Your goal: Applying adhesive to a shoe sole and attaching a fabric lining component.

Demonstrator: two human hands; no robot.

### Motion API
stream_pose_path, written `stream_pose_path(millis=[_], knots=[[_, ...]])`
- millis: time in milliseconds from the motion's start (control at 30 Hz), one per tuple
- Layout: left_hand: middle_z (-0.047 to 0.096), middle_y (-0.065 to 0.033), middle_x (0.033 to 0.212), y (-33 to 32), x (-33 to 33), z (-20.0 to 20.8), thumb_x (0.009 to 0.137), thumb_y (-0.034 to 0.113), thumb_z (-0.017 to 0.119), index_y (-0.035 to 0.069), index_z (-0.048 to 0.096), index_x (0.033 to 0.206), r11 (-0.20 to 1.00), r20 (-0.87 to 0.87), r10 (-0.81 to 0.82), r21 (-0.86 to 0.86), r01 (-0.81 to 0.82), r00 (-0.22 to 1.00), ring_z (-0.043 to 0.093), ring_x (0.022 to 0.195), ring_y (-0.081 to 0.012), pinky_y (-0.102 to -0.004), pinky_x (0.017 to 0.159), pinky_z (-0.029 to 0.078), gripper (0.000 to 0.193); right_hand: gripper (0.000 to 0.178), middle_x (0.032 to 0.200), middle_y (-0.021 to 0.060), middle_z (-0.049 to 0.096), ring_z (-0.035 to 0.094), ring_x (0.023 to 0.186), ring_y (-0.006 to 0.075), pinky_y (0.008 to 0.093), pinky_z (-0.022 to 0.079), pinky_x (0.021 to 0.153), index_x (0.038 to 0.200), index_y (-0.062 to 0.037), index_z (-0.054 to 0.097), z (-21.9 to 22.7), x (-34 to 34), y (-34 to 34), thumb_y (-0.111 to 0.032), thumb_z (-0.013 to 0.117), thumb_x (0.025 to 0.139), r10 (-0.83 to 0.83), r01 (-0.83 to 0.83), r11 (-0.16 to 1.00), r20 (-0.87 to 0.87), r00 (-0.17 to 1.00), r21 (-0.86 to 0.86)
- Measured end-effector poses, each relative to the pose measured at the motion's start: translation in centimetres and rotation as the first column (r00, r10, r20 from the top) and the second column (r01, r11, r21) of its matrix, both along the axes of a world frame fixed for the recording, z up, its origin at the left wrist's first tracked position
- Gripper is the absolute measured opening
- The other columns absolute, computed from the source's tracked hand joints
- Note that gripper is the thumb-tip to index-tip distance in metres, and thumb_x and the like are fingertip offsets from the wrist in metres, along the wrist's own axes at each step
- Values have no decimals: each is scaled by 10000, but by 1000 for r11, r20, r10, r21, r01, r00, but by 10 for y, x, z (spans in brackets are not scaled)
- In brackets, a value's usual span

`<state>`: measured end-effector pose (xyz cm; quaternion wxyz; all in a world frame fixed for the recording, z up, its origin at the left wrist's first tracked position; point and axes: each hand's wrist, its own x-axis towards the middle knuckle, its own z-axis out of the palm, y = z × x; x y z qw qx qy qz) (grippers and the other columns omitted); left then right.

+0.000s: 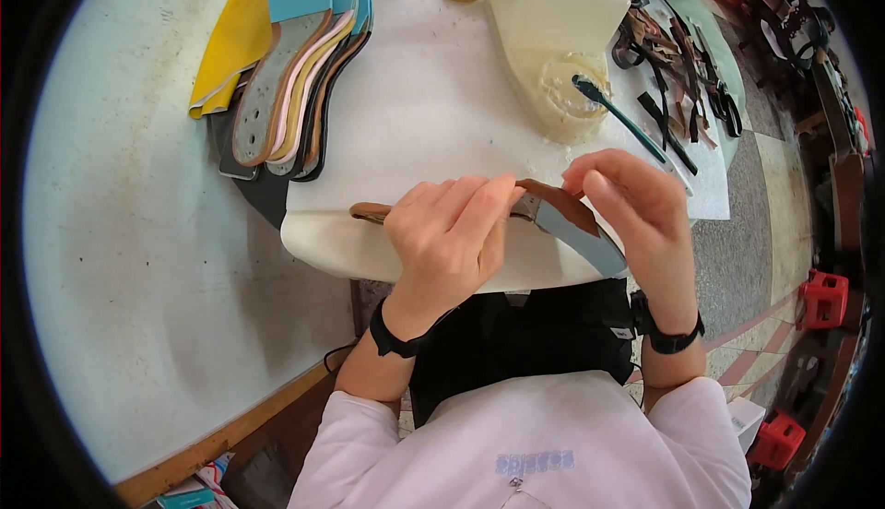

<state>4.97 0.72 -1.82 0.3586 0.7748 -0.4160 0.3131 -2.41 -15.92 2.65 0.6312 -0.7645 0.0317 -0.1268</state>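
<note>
My left hand (452, 232) is closed around the middle of a shoe insole (583, 232) with a brown covering and a light blue-grey heel part. The insole's brown toe end (369, 211) sticks out to the left of that hand. At the heel end, my right hand (645, 223) bends its thumb and fingers together on the brown edge. The insole is held tilted over the table's near edge, and the left hand covers its middle.
A stack of insoles (293, 94) with blue heels stands at the left, beside yellow material (230, 39). Beyond my hands lies a cut-open plastic jug (553, 20), with a dark green brush (622, 120) resting on it. Leather strips (678, 66) are heaped at the right.
</note>
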Motion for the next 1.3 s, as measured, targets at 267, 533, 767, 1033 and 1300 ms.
stream_pose_path(millis=[267, 533, 767, 1033, 1300], knots=[[591, -25, 670, -4, 4, -4, 723, 40, 672, 57, 636, 925, 998, 35, 15, -58, -13, 999, 524, 509, -161, -266, 478, 368, 205, 121, 774, 130, 618, 594, 616, 276, 323, 473, 544, 863, 29, 600, -7, -8, 13, -37, 652, 776, -35, 191, 816, 283, 958, -546], [606, -102, 871, -11, 2, 3, 622, -51, 590, -8, 624, 964, 997, 74, -82, 8, 82, 994, 592, 651, -225, -311, 628, 484, 347, 112, 725, 116, 605, 595, 598, 266, 309, 466, 494, 865, 20, 583, -16, -5, 12, -19, 640, 777, 14, 234, 768, 380, 925, -597], [601, -90, 836, -10, 1, 5, 652, -51, 605, -4, 602, 947, 985, -41, -168, 38, 169, 985, 608, 652, -214, -294, 546, 490, 299, 357, 801, 134, 612, 608, 631, 244, 309, 478, 518, 1064, 61, 554, -29, -11, 12, -10, 675, 736, 33, 253, 794, 454, 890, -553], [604, -82, 822, -8, 0, 9, 670, -50, 618, 4, 592, 946, 983, -69, -151, 97, 157, 986, 605, 627, -199, -278, 505, 477, 282, 436, 840, 138, 621, 614, 667, 245, 305, 488, 550, 1093, 58, 538, -40, -10, 11, 38, 683, 682, 27, 268, 824, 507, 862, -499], [642, -110, 769, -10, 3, 23, 690, -72, 618, 2, 614, 942, 961, -222, -240, 80, 263, 945, 626, 612, -233, -281, 500, 493, 263, 399, 795, 141, 610, 599, 639, 250, 309, 480, 534, 1044, 55, 543, -46, -12, 6, 110, 617, 656, 9, 282, 874, 596, 803, -395]])
